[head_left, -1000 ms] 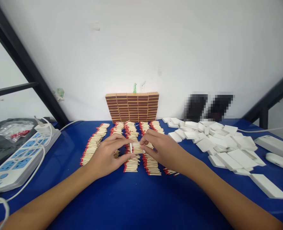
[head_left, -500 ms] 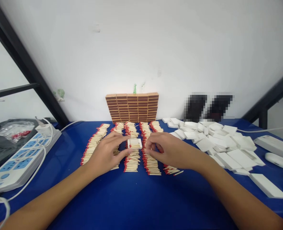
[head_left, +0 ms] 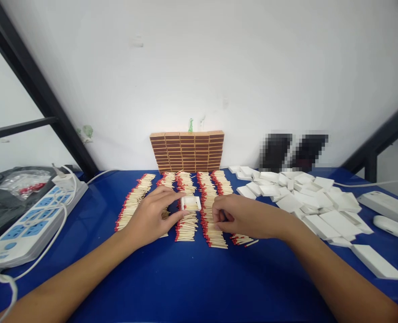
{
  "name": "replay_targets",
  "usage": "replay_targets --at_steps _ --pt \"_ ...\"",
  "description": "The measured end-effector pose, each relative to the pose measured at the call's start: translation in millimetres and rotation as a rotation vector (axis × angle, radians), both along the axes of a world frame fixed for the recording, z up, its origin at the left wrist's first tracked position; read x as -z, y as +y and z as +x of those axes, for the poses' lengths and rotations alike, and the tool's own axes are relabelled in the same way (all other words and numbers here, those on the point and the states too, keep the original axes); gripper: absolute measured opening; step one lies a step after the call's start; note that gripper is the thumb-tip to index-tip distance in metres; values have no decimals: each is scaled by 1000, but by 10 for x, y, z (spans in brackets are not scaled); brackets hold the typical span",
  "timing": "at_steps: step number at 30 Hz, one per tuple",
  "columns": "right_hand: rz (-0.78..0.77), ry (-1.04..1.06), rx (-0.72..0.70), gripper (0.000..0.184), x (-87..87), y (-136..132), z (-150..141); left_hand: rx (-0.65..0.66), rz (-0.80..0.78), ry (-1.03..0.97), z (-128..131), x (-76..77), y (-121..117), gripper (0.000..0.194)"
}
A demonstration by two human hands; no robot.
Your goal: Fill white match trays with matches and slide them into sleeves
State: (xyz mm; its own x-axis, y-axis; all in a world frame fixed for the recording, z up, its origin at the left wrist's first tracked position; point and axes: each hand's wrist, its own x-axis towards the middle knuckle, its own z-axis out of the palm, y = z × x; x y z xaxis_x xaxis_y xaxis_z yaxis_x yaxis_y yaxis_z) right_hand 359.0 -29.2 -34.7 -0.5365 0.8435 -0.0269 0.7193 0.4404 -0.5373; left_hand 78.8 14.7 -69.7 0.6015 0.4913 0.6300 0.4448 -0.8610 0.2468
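My left hand [head_left: 151, 213] pinches a small white matchbox tray [head_left: 196, 199] between thumb and fingers, above a row of red-tipped matches [head_left: 185, 232]. A few matches lie inside this tray. To its right, my right hand [head_left: 239, 215] is curled, thumb and fingertips together, over another row of matches [head_left: 215, 240]. Whatever those fingertips may hold is too small or hidden to make out. Further rows of matches [head_left: 134, 202] lie on either side, partly covered by my hands.
Stacked matchboxes [head_left: 187, 152] stand against the wall. Many white trays [head_left: 306, 197] are heaped at the right of the blue table [head_left: 172, 278]. A power strip [head_left: 33, 224] with cables lies at the left, near a plastic bag [head_left: 25, 183]. A white earbud case [head_left: 390, 226] sits far right.
My right hand has drawn back slightly to the right, away from the tray. The left hand keeps hold of the tray, which now tips a little more towards me.
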Motion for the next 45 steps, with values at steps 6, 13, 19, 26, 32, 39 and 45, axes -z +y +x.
replay_targets --at_steps 6,13,19,26,32,39,45 --pt "34 33 -2 16 -19 27 9 7 -12 2 -9 6 -5 40" --pt "84 84 3 17 -43 16 -69 41 -28 -9 26 -18 -79 42" --pt "135 87 51 11 -73 -23 -194 93 -14 -6 33 4 -121 43" --pt "211 35 56 7 -7 -38 -340 124 -17 13 30 19 -149 43" --pt "258 96 34 5 15 -11 -348 88 -16 -13 33 17 -114 41" --pt "198 -37 67 15 -123 -28 -108 -14 18 -5 15 -37 -64 39" --pt "-90 -96 0 10 -103 -25 -22 -17 29 -4 7 -11 -27 39"
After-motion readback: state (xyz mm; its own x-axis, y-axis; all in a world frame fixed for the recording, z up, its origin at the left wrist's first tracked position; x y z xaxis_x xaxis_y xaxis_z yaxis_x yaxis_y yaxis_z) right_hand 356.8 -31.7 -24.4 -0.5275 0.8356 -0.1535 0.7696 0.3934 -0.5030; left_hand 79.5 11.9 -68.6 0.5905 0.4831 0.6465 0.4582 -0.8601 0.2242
